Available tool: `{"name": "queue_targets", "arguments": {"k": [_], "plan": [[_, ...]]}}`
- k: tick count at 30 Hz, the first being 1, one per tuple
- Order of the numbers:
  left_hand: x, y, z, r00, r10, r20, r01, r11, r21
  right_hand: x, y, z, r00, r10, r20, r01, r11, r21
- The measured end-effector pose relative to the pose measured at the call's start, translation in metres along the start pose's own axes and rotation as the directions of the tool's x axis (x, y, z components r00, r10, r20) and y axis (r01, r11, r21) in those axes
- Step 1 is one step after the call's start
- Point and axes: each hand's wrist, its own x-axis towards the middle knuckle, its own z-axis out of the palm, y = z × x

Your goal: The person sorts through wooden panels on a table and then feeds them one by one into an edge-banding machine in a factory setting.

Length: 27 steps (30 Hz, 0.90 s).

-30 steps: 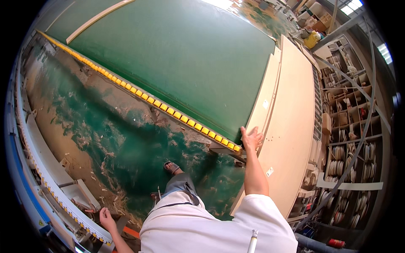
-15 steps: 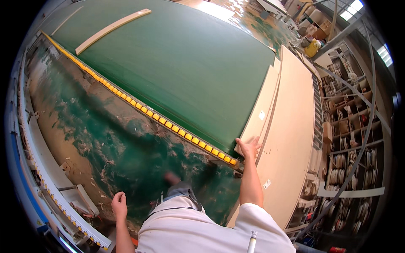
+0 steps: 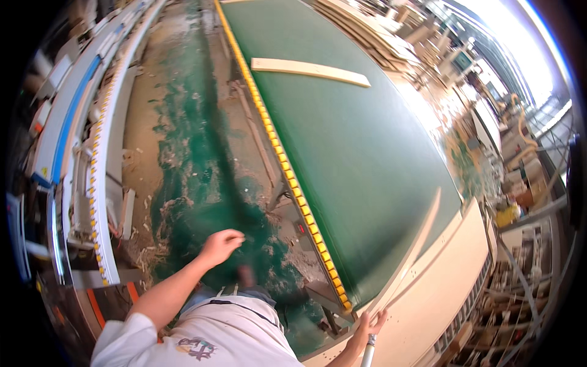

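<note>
My right hand (image 3: 370, 323) grips the near end of a long pale wooden board (image 3: 408, 260). This board stands tilted on its edge, its far end over the green belt (image 3: 342, 159). Beneath it lies a wide pale wood panel (image 3: 446, 278) along the belt's end. Out over the floor, apart from everything, my left hand (image 3: 222, 247) is loosely closed with nothing visible in it. Another narrow wooden board (image 3: 310, 71) lies flat across the belt farther away.
Yellow rollers (image 3: 287, 171) line the belt's left edge. Beyond a dusty green floor strip (image 3: 195, 140), a long white machine rail (image 3: 110, 165) runs on the left. Stacked panels (image 3: 367, 33) stand at the back; shelving (image 3: 520, 287) is at right.
The view has swung left along the belt. My right hand has closed on the board, which has tipped from lying flat onto its edge. My left hand has come up and forward.
</note>
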Motion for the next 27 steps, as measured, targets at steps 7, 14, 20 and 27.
{"name": "queue_targets", "arguments": {"k": [7, 14, 20, 27], "plan": [[0.083, 0.121, 0.057, 0.907, -0.152, 0.393, 0.400, 0.608, -0.686, -0.092, -0.086, 0.013, 0.478, -0.485, 0.733, 0.862, 0.420, -0.284], [-0.067, -0.066, -0.131, 0.830, -0.459, -0.316, -0.202, 0.279, -0.939, -0.116, -0.182, 0.160, -0.139, -0.139, 0.981, 0.990, -0.026, 0.137], [-0.318, -0.132, -0.224, 0.538, -0.451, -0.712, -0.681, 0.266, -0.683, -0.227, -0.113, 0.393, -0.270, -0.379, 0.885, 0.870, 0.299, 0.393], [-0.497, -0.240, -0.247, 0.090, -0.593, -0.800, -0.962, 0.157, -0.224, -0.586, -0.040, 0.514, -0.259, 0.150, 0.954, 0.157, 0.981, -0.111]]}}
